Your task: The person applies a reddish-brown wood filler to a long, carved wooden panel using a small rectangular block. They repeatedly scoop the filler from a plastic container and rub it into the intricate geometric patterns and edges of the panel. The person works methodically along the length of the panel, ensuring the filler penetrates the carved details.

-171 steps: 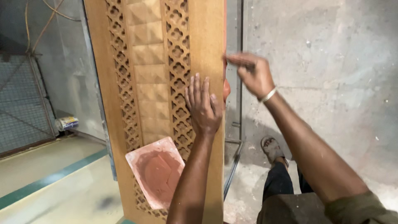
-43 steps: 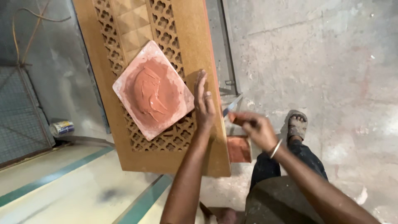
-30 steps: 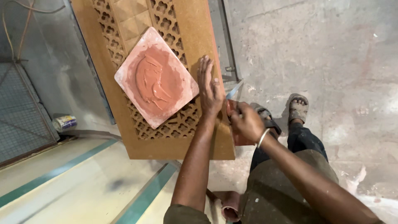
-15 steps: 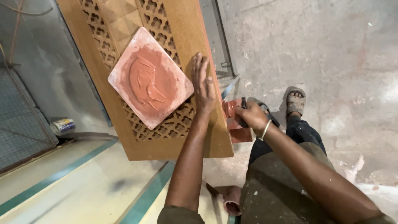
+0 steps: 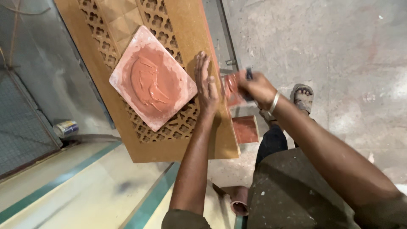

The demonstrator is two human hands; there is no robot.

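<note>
Down below the camera, the left hand (image 5: 206, 85) lies flat and open on the plain border of a carved wooden door panel (image 5: 186, 25), fingers stretched out and pointing up the board, palm pressed to the wood near its right edge. Just beside that hand, to its left, a square tile (image 5: 152, 78) smeared with reddish-brown putty rests on the panel's pierced lattice strip (the putty is scraped into curved ridges). The right hand (image 5: 256, 87), a metal bangle (image 5: 274, 102) on its wrist, is closed around a putty knife (image 5: 233, 87) whose blade is coated in the same red paste; the blade meets the right edge of the panel, close to the left hand's fingers. Below the right hand, a small square block (image 5: 246, 129) stained red lies on the concrete floor (image 5: 330, 38) at the panel's lower right corner. A sandalled foot (image 5: 302, 96) stands on the floor just beyond the right wrist.
</note>
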